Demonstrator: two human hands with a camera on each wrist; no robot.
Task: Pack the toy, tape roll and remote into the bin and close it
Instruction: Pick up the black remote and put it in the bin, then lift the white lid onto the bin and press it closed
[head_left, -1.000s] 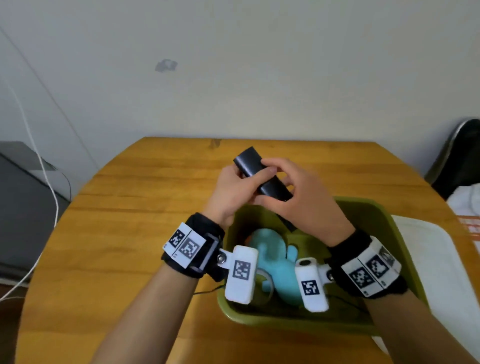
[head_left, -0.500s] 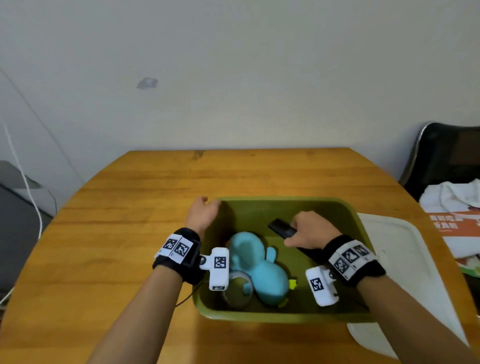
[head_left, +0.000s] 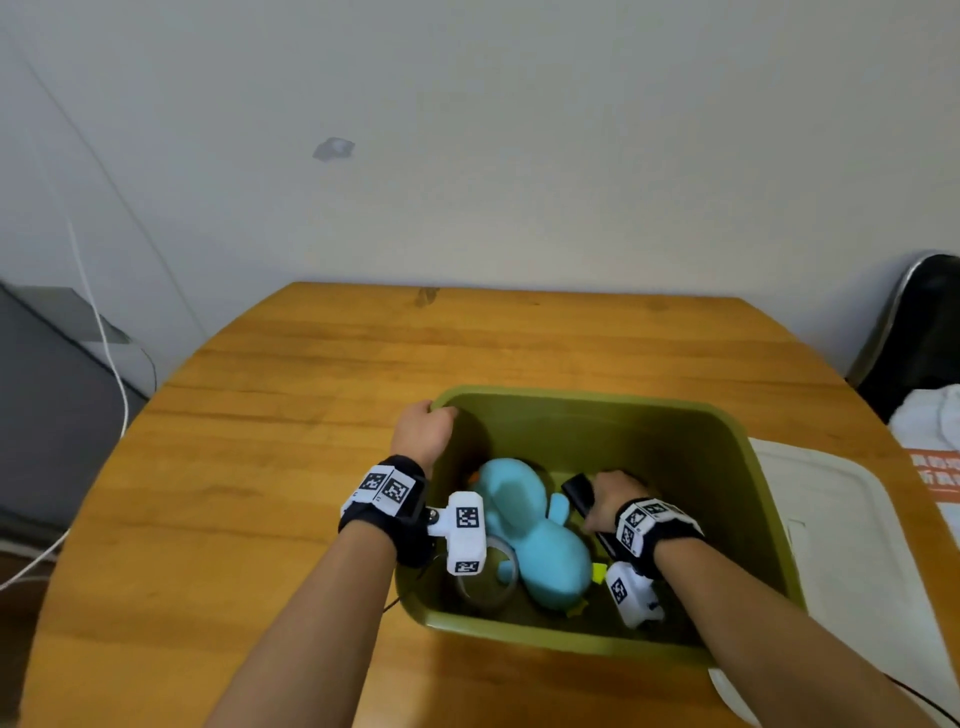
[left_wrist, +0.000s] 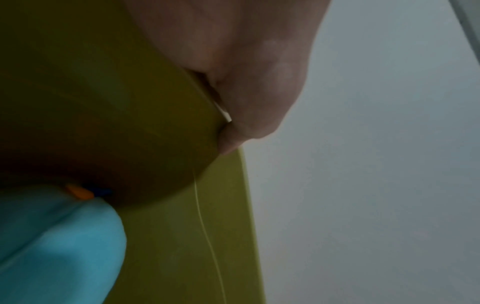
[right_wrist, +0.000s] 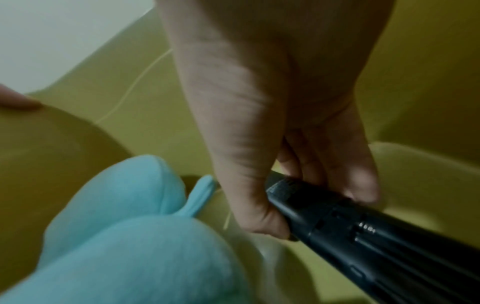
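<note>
An olive green bin (head_left: 727, 447) stands on the wooden table. Inside it lies a light blue plush toy (head_left: 530, 530), with a clear tape roll (head_left: 488, 577) at its near left, partly hidden by my left wrist camera. My right hand (head_left: 608, 499) is down inside the bin and grips the black remote (head_left: 577, 491) by its far end, next to the toy (right_wrist: 135, 236). The remote (right_wrist: 363, 236) slants down toward the bin floor. My left hand (head_left: 423, 428) grips the bin's far left rim (left_wrist: 244, 185), thumb on the inner side.
A white lid (head_left: 852, 545) lies flat on the table right of the bin. A dark chair (head_left: 919, 332) with white cloth on it stands at the far right. A grey unit (head_left: 47, 405) and a white cable are left of the table. Bare wood lies behind and left.
One second ago both hands held the remote above the bin. My right hand has since carried it down inside beside the toy, and my left hand has gone to the bin's left rim.
</note>
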